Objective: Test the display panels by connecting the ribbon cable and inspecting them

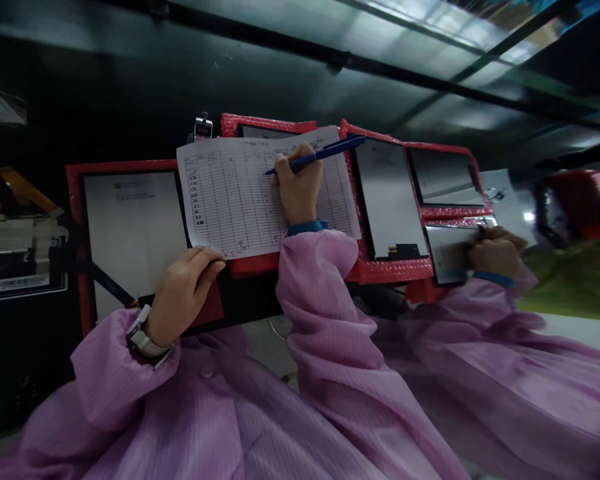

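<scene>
A printed paper form (220,207) with a ruled grid and handwritten entries lies in front of me, over red-edged items. My right hand (300,190) is closed round a blue pen (330,148), its tip at the upper middle of the form. My left hand (183,290) is at the form's lower left corner, fingers drawn together on the paper's edge; the grip underneath is hidden. Left of the form, a flat display panel (133,227) lies in red bubble wrap (73,220). A metal clip (203,125) shows behind the form's top left corner.
Further display panels (387,200) in red wrap lie to the right. There, a co-worker's hands (497,253) hold a small panel (450,253). At far left sits an electronic assembly (23,257) with an orange flex cable (27,190). A dark rail (290,43) crosses behind.
</scene>
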The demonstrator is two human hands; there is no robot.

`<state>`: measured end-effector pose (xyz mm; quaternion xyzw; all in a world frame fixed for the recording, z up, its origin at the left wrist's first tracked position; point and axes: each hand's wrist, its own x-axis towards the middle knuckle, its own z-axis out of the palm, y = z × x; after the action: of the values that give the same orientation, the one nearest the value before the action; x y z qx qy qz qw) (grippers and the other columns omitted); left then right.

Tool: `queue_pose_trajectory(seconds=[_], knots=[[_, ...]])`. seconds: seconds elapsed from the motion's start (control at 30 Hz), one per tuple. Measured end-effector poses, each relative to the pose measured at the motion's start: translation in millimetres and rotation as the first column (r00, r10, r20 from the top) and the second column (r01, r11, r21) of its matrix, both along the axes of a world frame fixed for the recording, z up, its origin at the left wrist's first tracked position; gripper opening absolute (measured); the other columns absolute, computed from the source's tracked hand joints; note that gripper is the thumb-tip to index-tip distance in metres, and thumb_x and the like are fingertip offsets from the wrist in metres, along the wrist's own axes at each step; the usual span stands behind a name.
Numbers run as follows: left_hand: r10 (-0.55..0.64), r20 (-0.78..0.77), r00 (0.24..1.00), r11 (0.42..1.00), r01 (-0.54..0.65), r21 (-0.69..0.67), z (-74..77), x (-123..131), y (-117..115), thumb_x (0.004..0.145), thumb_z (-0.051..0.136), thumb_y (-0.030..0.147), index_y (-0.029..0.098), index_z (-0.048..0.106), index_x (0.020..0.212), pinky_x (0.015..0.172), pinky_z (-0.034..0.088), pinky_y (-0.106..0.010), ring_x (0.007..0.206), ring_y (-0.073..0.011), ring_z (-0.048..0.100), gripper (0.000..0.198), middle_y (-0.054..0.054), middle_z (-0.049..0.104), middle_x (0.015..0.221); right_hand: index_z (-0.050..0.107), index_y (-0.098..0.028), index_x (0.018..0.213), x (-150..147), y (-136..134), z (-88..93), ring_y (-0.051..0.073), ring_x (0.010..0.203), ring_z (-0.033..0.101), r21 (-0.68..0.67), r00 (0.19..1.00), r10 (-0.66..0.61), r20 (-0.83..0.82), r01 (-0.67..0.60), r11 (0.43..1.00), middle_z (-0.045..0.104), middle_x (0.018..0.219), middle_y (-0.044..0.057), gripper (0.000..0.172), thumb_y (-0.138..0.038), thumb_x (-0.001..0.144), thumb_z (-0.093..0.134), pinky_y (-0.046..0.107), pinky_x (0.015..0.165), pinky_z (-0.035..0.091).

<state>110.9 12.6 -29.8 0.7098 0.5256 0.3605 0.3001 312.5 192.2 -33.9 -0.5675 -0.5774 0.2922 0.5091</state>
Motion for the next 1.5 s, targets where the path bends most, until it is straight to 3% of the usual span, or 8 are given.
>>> queue_pose_trajectory(seconds=[0.13,0.37,0.53,0.67,0.83,1.1,1.33,1.5], knots=[[0.008,-0.001,1.000,1.000,-0.008,0.020,-0.6,-0.5,-0.3,0.104,0.043,0.037,0.019,0.064,0.099,0.084,0.052,-0.029,0.091,-0.0165,0.066,0.029,-0.003,0.070,0.097,0.034,-0.025,0.070,0.6,-2.6,3.1,0.007,0.047,0.040,0.038,0.998,-0.068,-0.001,0.068,0.997,0.040,0.048,-0.011,0.032,-0.023,0.091,0.058,0.024,0.055,0.034],[0.115,0.009,0.993,0.990,-0.115,0.076,-1.1,-0.7,-3.5,0.102,0.047,0.041,0.020,0.065,0.099,0.081,0.053,-0.025,0.086,-0.0143,0.070,0.027,-0.002,0.074,0.096,0.035,-0.027,0.081,-0.1,-3.5,3.4,0.010,0.050,0.040,0.190,0.959,-0.141,-0.246,0.191,0.963,0.039,0.059,-0.008,0.031,-0.049,0.090,0.055,0.025,0.049,0.031],[0.168,0.070,0.983,0.980,-0.174,0.093,-1.9,-0.4,-6.3,0.098,0.049,0.053,0.022,0.068,0.097,0.075,0.056,-0.026,0.072,-0.0128,0.068,0.037,-0.001,0.075,0.090,0.046,-0.025,0.080,-3.4,-38.3,34.9,0.009,0.057,0.045,0.165,0.900,0.038,-0.434,0.038,0.986,0.047,0.070,-0.005,0.027,-0.038,0.073,0.069,0.024,0.053,0.036],[0.153,0.167,0.974,0.981,-0.170,0.097,-0.1,0.0,-7.0,0.097,0.050,0.055,0.021,0.070,0.094,0.070,0.055,-0.023,0.067,-0.0114,0.067,0.039,-0.001,0.074,0.082,0.047,-0.023,0.070,-18.0,-103.9,56.5,0.009,0.044,0.034,0.047,0.821,0.230,-0.522,-0.241,0.969,0.037,0.055,-0.006,0.031,-0.046,0.088,0.057,0.023,0.042,0.029],[0.059,0.256,0.965,0.988,-0.094,0.126,-0.9,0.6,-9.0,0.094,0.057,0.051,0.021,0.074,0.100,0.068,0.052,-0.021,0.073,-0.0121,0.069,0.035,-0.002,0.074,0.084,0.040,-0.021,0.060,-47.6,-156.1,43.9,0.007,0.042,0.034,-0.072,0.871,0.151,-0.468,-0.208,0.975,0.037,0.055,-0.005,0.043,-0.042,0.091,0.058,0.022,0.038,0.028],[0.004,0.203,0.979,0.988,-0.035,0.151,-6.5,0.4,-10.2,0.096,0.049,0.056,0.024,0.076,0.108,0.066,0.052,-0.022,0.070,-0.0116,0.067,0.043,-0.003,0.073,0.082,0.042,-0.021,0.062,-58.7,-162.0,28.2,0.007,0.044,0.036,-0.118,0.903,0.093,-0.420,-0.156,0.981,0.040,0.056,-0.005,0.040,-0.044,0.092,0.058,0.022,0.041,0.031],[0.003,0.157,0.988,0.972,-0.040,0.233,-7.8,-0.5,-9.4,0.101,0.050,0.044,0.020,0.075,0.106,0.062,0.050,-0.022,0.068,-0.0122,0.068,0.035,-0.003,0.073,0.080,0.042,-0.020,0.061,-62.7,-166.0,24.0,0.007,0.047,0.035,-0.099,0.900,0.061,-0.432,-0.114,0.989,0.039,0.056,-0.005,0.042,-0.043,0.092,0.059,0.021,0.043,0.030],[-0.008,0.124,0.992,0.955,-0.029,0.296,-10.4,-1.2,-9.8,0.101,0.047,0.044,0.018,0.073,0.109,0.064,0.053,-0.023,0.072,-0.0140,0.069,0.038,-0.004,0.073,0.083,0.049,-0.021,0.065,-65.8,-173.3,21.6,0.009,0.053,0.041,-0.190,0.918,0.108,-0.381,-0.192,0.963,0.042,0.060,-0.004,0.039,-0.047,0.092,0.060,0.019,0.044,0.034]])
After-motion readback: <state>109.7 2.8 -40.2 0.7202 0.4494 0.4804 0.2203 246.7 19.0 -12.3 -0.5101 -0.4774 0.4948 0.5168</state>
